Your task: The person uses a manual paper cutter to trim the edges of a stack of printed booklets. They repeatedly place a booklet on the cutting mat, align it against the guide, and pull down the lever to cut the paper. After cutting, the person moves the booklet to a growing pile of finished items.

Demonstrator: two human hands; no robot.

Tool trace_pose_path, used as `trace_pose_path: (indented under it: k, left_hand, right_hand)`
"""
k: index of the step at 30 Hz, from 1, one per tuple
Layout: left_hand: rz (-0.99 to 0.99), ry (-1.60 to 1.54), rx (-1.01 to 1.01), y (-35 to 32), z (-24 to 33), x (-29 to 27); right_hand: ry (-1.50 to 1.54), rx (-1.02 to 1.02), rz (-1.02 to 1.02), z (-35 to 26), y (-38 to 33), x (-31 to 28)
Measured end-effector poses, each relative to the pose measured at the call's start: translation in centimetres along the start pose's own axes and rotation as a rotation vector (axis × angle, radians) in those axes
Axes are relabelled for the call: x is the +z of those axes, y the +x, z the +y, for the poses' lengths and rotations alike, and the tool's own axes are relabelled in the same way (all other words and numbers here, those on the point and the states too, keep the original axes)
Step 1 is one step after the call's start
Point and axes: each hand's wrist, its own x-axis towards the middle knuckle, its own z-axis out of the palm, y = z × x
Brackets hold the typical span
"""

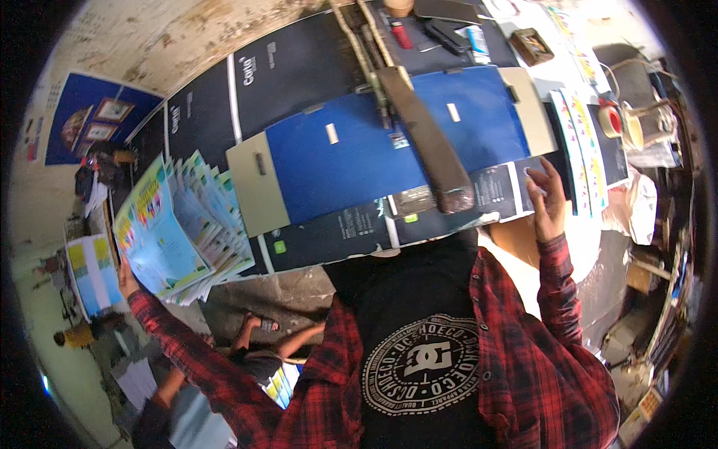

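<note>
A fanned stack of printed booklets (213, 224) lies at the left end of the bench. At the outer edge of the top booklet (153, 232), with its yellow, green and light blue cover, is my left hand (129, 280); it grips that edge, its fingers partly hidden. My right hand (550, 200) is raised by the bench's front edge, fingers apart and slightly bent, holding nothing. Between my hands stretches a blue board (336, 157) with beige end panels. Across it lies a long brown bar (426, 135), wrapped-looking at its near end.
Narrow colourful printed strips (580, 150) lie on the right, beside tape rolls (609, 120). A small wooden box (531, 46), a red lighter-like object (401, 34) and a black case (447, 35) sit at the back. Another person's leg (243, 333) shows below the bench.
</note>
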Motion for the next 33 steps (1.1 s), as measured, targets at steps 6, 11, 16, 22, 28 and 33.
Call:
trace_pose_path:
  k: [6, 11, 16, 22, 28, 33]
  left_hand:
    - [0.519, 1.163, -0.087, -0.3, -11.1, 2.1]
    - [0.821, 1.176, 0.134, -1.0, -6.4, -10.3]
    - [0.313, 0.456, 0.394, -5.5, -2.5, -3.7]
    - [-0.046, -0.089, 0.371, -20.3, 9.9, 1.1]
    - [-0.563, 0.238, 0.557, -29.2, 18.5, 9.4]
    - [-1.450, -0.055, 0.840, -37.0, 25.7, 21.8]
  right_hand:
    - [-0.428, -0.231, 0.126, -2.2, 0.5, -2.0]
    - [-0.528, -0.108, 0.265, 10.4, 12.5, -10.6]
    - [-0.866, 0.308, 0.116, 17.2, 16.7, -19.9]
    - [-0.877, 0.433, -0.079, 12.7, 16.7, -18.3]
    - [-0.900, 0.440, 0.035, 14.1, 16.3, -19.3]
    - [-0.823, 0.427, 0.071, 14.0, 17.1, -18.4]
